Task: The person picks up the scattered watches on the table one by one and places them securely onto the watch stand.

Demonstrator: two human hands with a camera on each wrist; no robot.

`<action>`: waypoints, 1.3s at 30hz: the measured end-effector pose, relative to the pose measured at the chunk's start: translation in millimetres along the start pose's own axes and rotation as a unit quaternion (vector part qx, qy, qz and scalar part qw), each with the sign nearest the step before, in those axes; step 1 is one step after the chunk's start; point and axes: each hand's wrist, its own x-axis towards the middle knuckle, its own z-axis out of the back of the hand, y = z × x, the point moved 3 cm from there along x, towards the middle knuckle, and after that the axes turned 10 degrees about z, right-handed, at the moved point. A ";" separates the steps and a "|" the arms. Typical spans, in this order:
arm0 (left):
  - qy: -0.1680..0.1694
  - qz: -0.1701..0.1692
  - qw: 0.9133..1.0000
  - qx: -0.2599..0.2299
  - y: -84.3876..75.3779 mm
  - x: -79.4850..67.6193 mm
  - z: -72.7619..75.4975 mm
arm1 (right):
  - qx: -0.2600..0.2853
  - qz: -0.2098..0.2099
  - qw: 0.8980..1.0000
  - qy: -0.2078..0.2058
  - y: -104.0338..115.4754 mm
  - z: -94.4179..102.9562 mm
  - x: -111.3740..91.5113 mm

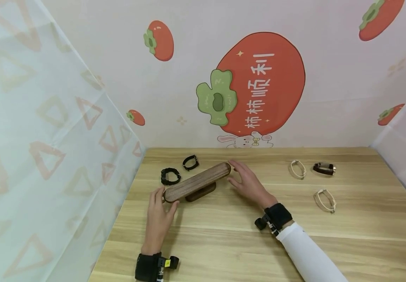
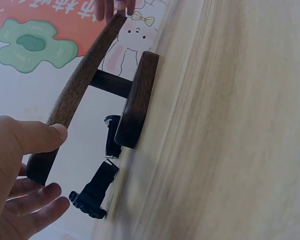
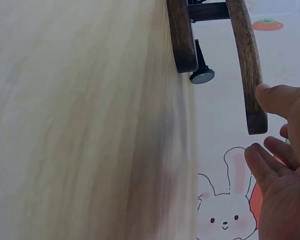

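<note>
A dark wooden T-bar display stand (image 1: 197, 182) stands toward the back left of the table. Its long bar sits on a short post (image 2: 111, 83) above a smaller base (image 2: 137, 102). My left hand (image 1: 157, 219) holds the left end of the bar, thumb across the near side and fingers around the end. At the other end is my right hand (image 1: 250, 186); its thumb touches the bar in the right wrist view and its other fingers extend loosely past the end. Two black watches, one (image 1: 170, 176) near my left hand and one (image 1: 190, 162) farther back, lie behind the stand.
On the right side of the wooden table (image 1: 245, 250) lie a white watch (image 1: 297, 169), a dark watch (image 1: 324, 169) and another white watch (image 1: 325, 200). A printed cloth wall (image 1: 174, 90) rises at the back, with another cloth (image 1: 83, 164) along the left edge.
</note>
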 end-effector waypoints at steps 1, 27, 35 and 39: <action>0.004 0.004 1.000 -0.002 0.0 -0.2 -0.2 | 0.004 -0.004 1.000 0.003 -0.2 -1.1 1.3; -0.007 -0.012 1.000 0.000 -3.9 -2.2 0.3 | 0.037 -0.007 0.999 -0.015 -3.1 -6.3 8.9; -0.024 -0.035 0.999 0.010 -3.3 -1.2 1.7 | 0.035 -0.006 0.999 -0.010 -2.9 -4.3 10.4; -0.020 -0.031 0.999 0.007 -2.3 0.1 0.5 | 0.035 -0.001 0.999 -0.015 -2.5 -2.7 10.4</action>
